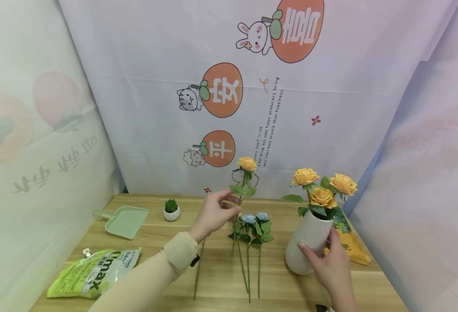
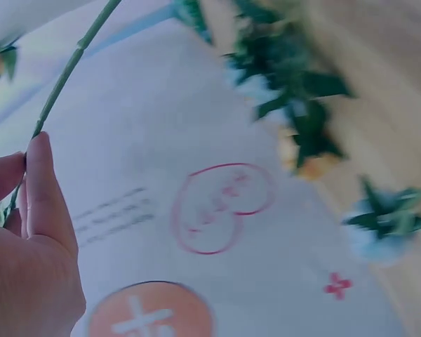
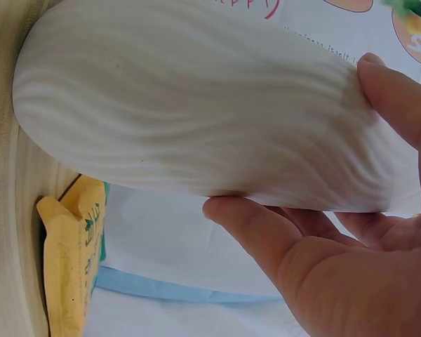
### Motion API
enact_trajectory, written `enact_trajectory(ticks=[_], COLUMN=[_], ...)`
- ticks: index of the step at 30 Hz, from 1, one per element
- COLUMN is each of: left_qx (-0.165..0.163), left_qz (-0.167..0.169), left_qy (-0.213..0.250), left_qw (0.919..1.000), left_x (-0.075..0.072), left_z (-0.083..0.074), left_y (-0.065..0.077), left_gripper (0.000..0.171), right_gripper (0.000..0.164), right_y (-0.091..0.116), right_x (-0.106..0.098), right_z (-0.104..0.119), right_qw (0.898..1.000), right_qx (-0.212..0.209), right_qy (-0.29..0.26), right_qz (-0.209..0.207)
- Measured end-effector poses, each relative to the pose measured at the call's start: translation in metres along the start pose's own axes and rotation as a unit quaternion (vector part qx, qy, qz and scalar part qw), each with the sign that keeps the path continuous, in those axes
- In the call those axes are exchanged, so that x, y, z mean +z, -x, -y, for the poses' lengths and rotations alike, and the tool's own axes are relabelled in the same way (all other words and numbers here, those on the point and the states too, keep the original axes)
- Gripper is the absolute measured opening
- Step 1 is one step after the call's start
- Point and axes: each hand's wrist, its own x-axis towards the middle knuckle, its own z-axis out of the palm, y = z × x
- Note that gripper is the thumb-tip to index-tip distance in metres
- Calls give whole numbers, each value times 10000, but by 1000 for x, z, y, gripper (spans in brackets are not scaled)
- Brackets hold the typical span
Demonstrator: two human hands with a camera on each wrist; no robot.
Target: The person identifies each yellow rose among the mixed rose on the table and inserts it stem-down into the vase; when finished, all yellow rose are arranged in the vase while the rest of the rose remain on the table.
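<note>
My left hand [image 1: 216, 212] pinches the green stem [image 2: 63, 77] of a yellow artificial rose [image 1: 247, 164] between thumb and fingers, its bloom raised above the hand. On the right, my right hand [image 1: 332, 262] grips a white vase [image 1: 311, 240]; thumb and fingers lie around its wavy-ridged wall [image 3: 196, 105] in the right wrist view. Several yellow roses [image 1: 322, 197] stand in the vase, their lower stems hidden inside. Between the hands, blue roses [image 1: 262, 216] lie on the wooden table with stems toward me. Another stem [image 1: 199, 273] lies left of them, its upper end hidden behind my left hand.
At the left are a pale green dustpan [image 1: 125, 222], a small potted succulent [image 1: 171, 210] and a green-and-white bag [image 1: 96, 273]. A yellow packet [image 1: 353, 247] lies behind the vase at the right. Printed cloth [image 1: 155, 130] hangs around the table [image 1: 283, 286].
</note>
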Motion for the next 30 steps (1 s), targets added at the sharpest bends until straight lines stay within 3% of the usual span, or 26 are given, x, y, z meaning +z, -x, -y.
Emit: enact_trajectory(ticks=[7, 15, 23, 30], left_qx=[504, 1443, 1918, 2289], left_qz=[-44, -369, -717, -1208], left_qy=[628, 1547, 1806, 1671], left_qw=[9967, 9767, 9620, 9513], left_x=[15, 62, 100, 119], left_z=[-52, -97, -115, -115], left_y=[-19, -38, -54, -63], left_gripper=[39, 36, 38, 25], right_gripper=[117, 120, 115, 112], right_y=[1, 0, 2, 3], right_x=[-1, 0, 0, 0], right_z=[1, -1, 0, 0], right_qw=[10000, 10000, 10000, 9998], right_qx=[-47, -9, -37, -95], right_qy=[-29, -64, -69, -99], right_qz=[-18, 64, -15, -122])
